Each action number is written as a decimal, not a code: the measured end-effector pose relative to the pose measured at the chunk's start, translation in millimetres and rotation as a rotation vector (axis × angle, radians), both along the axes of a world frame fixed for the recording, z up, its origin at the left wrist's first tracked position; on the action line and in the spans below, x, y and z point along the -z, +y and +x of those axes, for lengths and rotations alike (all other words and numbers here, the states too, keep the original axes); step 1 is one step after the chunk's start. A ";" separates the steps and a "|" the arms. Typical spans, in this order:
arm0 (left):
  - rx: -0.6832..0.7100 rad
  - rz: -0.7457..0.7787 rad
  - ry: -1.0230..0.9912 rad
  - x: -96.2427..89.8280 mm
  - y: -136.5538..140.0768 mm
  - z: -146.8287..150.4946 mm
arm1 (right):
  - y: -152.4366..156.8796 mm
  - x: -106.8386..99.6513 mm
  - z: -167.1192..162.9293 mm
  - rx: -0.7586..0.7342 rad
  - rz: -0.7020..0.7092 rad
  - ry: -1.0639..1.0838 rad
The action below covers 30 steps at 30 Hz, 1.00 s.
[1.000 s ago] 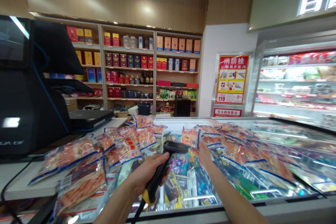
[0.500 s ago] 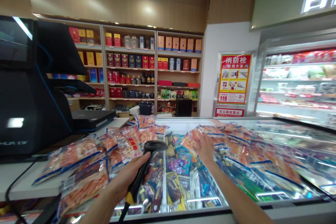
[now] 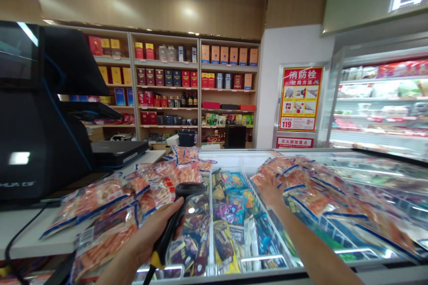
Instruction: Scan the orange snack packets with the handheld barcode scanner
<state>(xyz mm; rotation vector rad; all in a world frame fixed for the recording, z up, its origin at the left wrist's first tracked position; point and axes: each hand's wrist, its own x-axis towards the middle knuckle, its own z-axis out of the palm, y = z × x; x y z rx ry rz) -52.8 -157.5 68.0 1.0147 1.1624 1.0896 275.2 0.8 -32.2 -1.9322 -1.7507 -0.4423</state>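
Observation:
My left hand (image 3: 160, 220) is wrapped round the handle of a black and yellow barcode scanner (image 3: 180, 205), its head up and its cable running down out of view. My right hand (image 3: 272, 191) lies with fingers spread on a clear plastic pack of pinkish-orange meat or seafood (image 3: 281, 167), at the left edge of a heap of similar packs (image 3: 334, 196). That heap rests on the glass top of a chest freezer (image 3: 247, 276). More such packs (image 3: 110, 227) are piled left of the scanner.
Under the glass, colourful wrapped ice creams (image 3: 230, 213) fill wire baskets. A black checkout terminal (image 3: 40, 133) stands on the white counter (image 3: 26, 231) at left. Shelves of boxed bottles (image 3: 167, 78) line the back wall. To the right is an open chilled display (image 3: 384, 107).
My right hand has moved to the right, and the heap of packs has slid right with it across the glass. The scanner in my left hand has lowered slightly and shifted left.

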 end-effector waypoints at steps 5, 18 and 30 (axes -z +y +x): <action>-0.059 0.006 -0.009 0.8 -1.8 -9.8 | -6.3 -1.9 -5.5 0.026 0.087 -0.008; -0.232 -0.045 0.006 -0.9 -15.5 -54.3 | -1.4 -15.5 -172.1 -0.404 -0.131 0.348; -0.268 -0.047 0.030 -2.3 -20.5 -69.7 | 26.2 -29.2 -223.5 -0.382 -0.212 0.508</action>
